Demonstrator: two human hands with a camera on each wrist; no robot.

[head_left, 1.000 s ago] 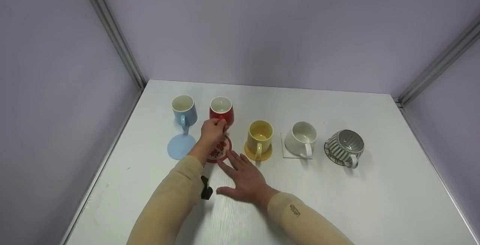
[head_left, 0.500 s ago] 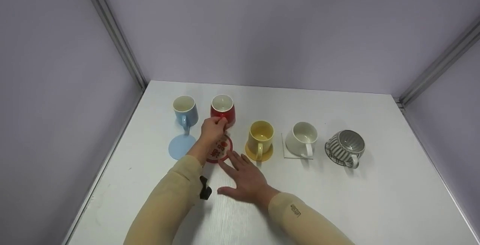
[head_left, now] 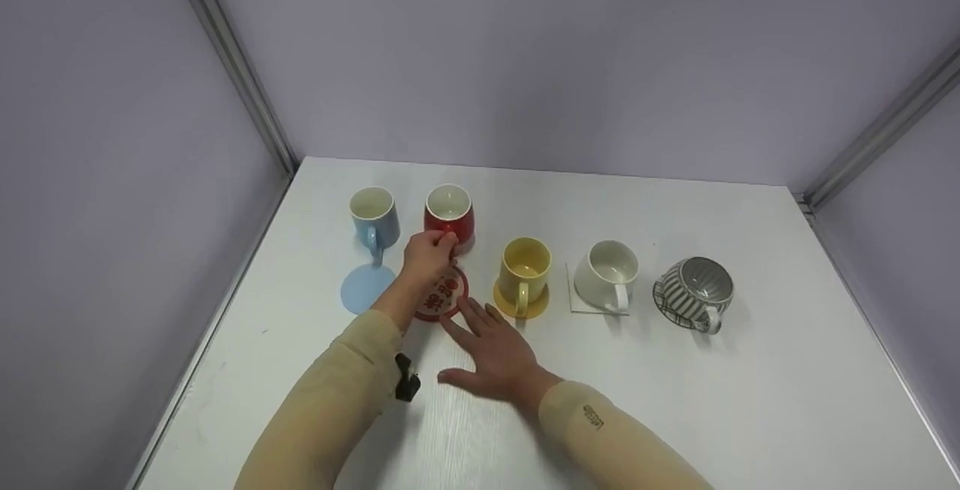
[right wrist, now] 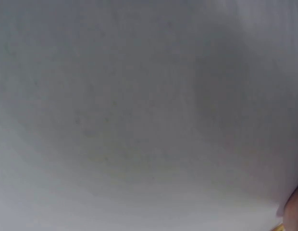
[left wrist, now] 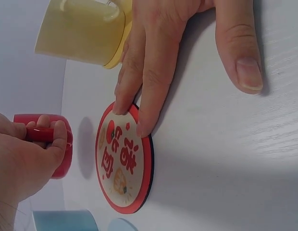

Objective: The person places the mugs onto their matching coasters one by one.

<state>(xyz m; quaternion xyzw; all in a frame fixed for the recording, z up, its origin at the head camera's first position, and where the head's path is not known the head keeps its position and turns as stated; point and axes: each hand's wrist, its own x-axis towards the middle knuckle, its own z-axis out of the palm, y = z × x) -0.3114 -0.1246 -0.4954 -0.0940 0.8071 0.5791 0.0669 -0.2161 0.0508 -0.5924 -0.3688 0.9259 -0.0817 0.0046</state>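
Observation:
My left hand (head_left: pixel 429 256) pinches the handle of a red mug (head_left: pixel 459 229) with a white inside. In the left wrist view, the red mug (left wrist: pixel 62 159) looks lifted slightly, its shadow lying apart from it on the table. Just nearer than the mug lies a round red-rimmed coaster (left wrist: pixel 121 159) with red characters, partly hidden by the left hand in the head view. My right hand (head_left: pixel 499 355) spreads its straight fingers flat, with fingertips on the coaster's edge. Mostly blurred table fills the right wrist view, with a bit of finger (right wrist: pixel 294 211) at the corner.
Left of the red mug stands a light blue mug (head_left: pixel 382 229), behind a round blue coaster (head_left: pixel 366 291). To the right, a yellow mug (head_left: pixel 521 276), a white mug (head_left: pixel 600 280) and a grey striped mug (head_left: pixel 690 295) each stand on a coaster. Walls enclose the white table (head_left: pixel 787 400).
The red mug, in my left hand, has shifted slightly farther away from me. My right hand keeps its place at the coaster's edge. The whole head view has drifted a little.

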